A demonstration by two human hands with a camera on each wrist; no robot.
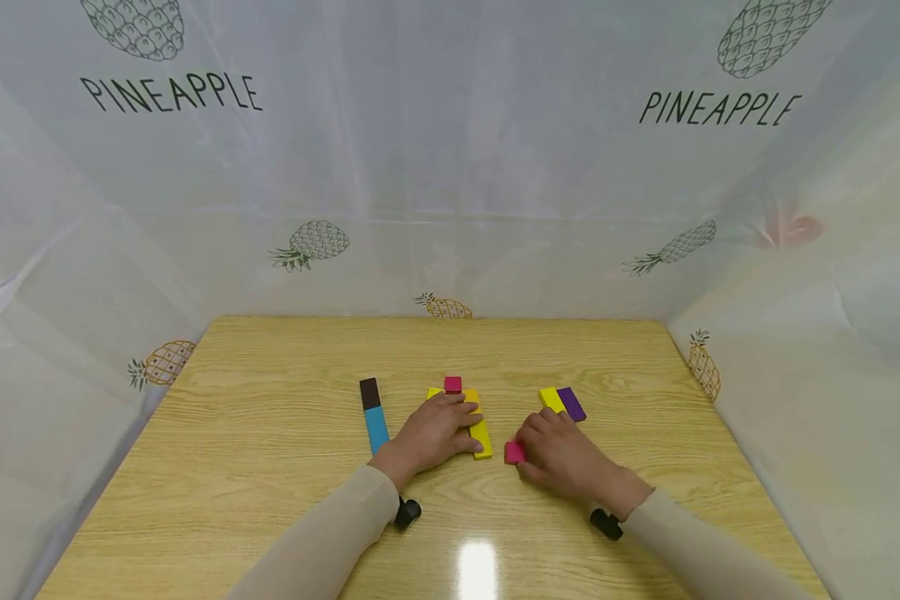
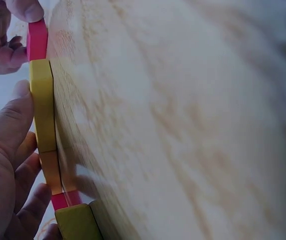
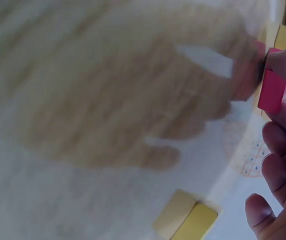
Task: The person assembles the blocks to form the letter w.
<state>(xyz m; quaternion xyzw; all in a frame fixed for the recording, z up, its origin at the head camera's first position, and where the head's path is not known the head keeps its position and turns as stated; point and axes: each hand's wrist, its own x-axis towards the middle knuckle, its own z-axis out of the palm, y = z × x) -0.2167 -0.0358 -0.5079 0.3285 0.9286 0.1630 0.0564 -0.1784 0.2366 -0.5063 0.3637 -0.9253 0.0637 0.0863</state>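
Observation:
My left hand (image 1: 450, 425) lies flat on a row of yellow blocks (image 1: 482, 435), fingers stretched over them. In the left wrist view its thumb (image 2: 10, 125) leans against the side of a yellow block (image 2: 42, 105). A small pink block (image 1: 453, 384) sits at the far end of that row. My right hand (image 1: 528, 446) pinches another pink block (image 1: 514, 452) just right of the row's near end. That pink block (image 3: 273, 90) shows between thumb and fingers in the right wrist view, and its end meets the yellow block in the left wrist view, pink block (image 2: 36, 40).
A brown and blue bar (image 1: 373, 415) lies left of my left hand. A yellow block (image 1: 551, 400) and a purple block (image 1: 572, 404) lie side by side beyond my right hand. The wooden table (image 1: 270, 467) is walled by a pineapple-print sheet (image 1: 450, 167).

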